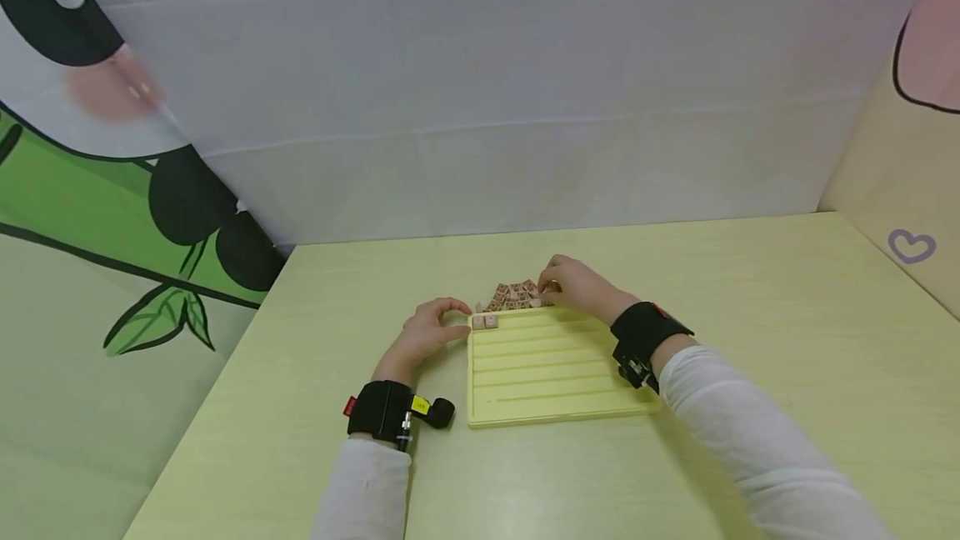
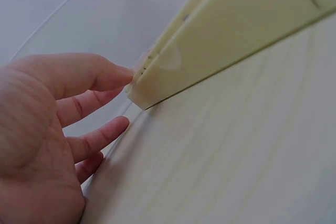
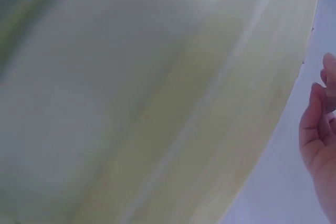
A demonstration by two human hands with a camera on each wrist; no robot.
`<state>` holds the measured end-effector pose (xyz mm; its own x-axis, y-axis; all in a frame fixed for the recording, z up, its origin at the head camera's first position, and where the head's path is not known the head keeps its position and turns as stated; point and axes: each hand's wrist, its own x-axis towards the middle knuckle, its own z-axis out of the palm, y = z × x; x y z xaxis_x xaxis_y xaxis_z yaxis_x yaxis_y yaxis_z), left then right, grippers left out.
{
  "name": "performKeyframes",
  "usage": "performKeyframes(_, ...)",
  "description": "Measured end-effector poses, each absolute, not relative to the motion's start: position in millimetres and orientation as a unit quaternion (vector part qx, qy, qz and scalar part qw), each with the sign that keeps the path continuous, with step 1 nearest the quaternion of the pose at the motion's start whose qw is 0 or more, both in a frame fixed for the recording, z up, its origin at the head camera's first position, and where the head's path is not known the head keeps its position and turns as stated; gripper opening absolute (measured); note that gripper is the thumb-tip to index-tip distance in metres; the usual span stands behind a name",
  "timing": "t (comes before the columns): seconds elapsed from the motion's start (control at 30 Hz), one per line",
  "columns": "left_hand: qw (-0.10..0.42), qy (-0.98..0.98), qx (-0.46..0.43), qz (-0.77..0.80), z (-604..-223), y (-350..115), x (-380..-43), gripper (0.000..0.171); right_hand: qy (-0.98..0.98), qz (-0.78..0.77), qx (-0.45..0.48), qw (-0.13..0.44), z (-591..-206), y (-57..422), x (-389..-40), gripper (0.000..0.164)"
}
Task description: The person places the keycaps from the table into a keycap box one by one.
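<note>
A pale yellow slotted tray [image 1: 551, 365] lies on the table, with two small wooden tiles [image 1: 485, 322] in its upper left corner. My left hand [image 1: 426, 330] is at that corner, a fingertip touching the tray's edge [image 2: 173, 48] in the left wrist view and the other fingers loosely extended. Just behind the tray's far edge lies a heap of small marked tiles [image 1: 513, 296]. My right hand [image 1: 581, 286] reaches over the far edge to the heap's right side, fingers bent and tips close together. I cannot tell whether a tile is between them.
The light wood-grain table [image 1: 765, 340] extends around the tray on all sides. A pale cloth wall [image 1: 525, 107] stands along its back, with printed panels at the left and right. Each wrist wears a black strap [image 1: 381, 411] with a small camera.
</note>
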<state>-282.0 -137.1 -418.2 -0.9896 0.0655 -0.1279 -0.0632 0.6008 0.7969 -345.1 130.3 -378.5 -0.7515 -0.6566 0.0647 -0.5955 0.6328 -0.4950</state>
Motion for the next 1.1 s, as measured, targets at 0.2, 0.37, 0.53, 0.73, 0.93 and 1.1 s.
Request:
performKeyframes(0.2, 0.069, 0.889, 0.002, 0.453, -417.9, -135.4, -284.8, 0.026, 0.902, -0.246, -0.350, 0.064, -378.6, 131.0, -350.9, 0.027)
performKeyframes(0.37, 0.068, 0.888, 0.003, 0.454, -417.5, -134.5, -284.4, 0.026, 0.906, -0.230, -0.352, 0.052, -376.8, 131.4, -350.3, 0.027)
performKeyframes(0.53, 0.069, 0.887, -0.004, 0.457, -418.4, -133.4, -284.9, 0.026, 0.907, -0.216, -0.358, 0.052, -375.7, 131.2, -350.0, 0.021)
performKeyframes(0.73, 0.065, 0.889, -0.006, 0.454, -419.9, -133.5, -288.7, 0.025, 0.901, -0.228, -0.363, 0.075, -371.2, 127.0, -352.0, 0.020)
performKeyframes(0.93, 0.061, 0.889, -0.006, 0.454, -418.7, -130.6, -291.3, 0.025, 0.892, -0.215, -0.390, 0.081, -370.4, 118.2, -355.8, 0.016)
performKeyframes(1.1, 0.060, 0.888, -0.009, 0.456, -417.6, -127.7, -294.4, 0.025, 0.889, -0.201, -0.402, 0.083, -367.8, 114.4, -357.1, 0.013)
